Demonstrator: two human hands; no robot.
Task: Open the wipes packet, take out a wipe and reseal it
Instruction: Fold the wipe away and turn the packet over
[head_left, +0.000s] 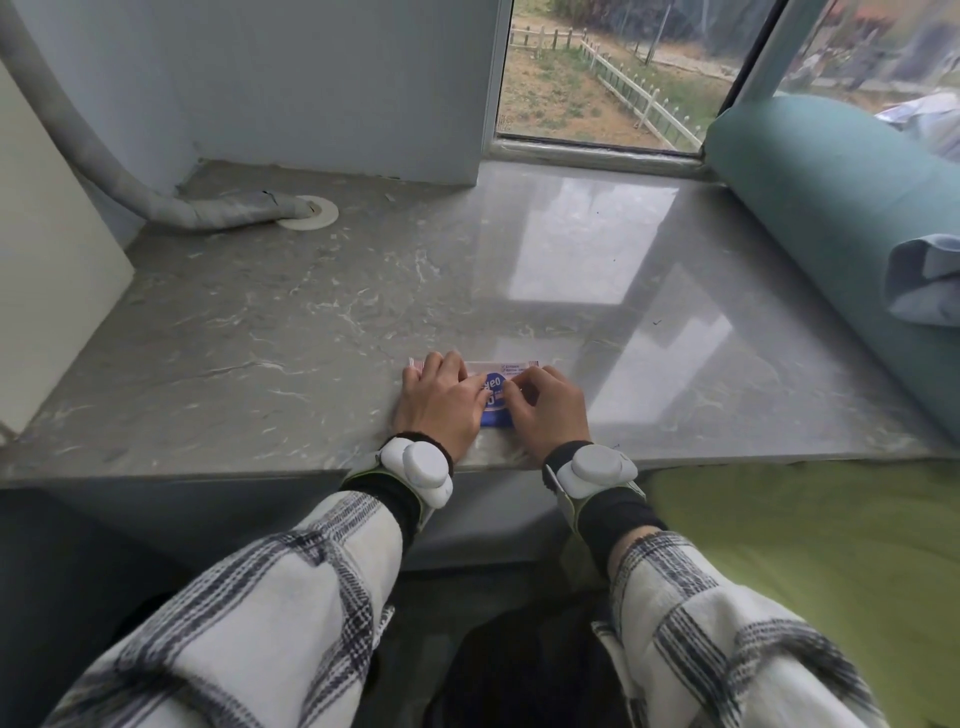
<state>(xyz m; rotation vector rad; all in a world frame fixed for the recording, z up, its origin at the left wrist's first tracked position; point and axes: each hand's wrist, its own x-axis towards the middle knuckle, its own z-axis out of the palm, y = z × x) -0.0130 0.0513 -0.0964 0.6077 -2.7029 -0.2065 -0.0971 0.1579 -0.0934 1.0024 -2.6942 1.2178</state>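
Note:
A flat wipes packet (496, 383), pale pink with a blue label, lies on the grey marble sill (311, 332) close to its front edge. My left hand (441, 402) rests flat over the packet's left half and presses it down. My right hand (545, 408) covers the right half, its fingertips curled onto the label in the middle. Both hands hide most of the packet, so only a strip of label and the far edge show. I cannot tell whether the flap is lifted. No wipe is in sight.
A grey hose (156, 197) runs down the left wall to a round white floor fitting (311, 213). A teal bolster (841, 218) and folded blue cloth (924, 280) lie at the right. Behind is a window (613, 73). Green bedding (810, 545) lies below right.

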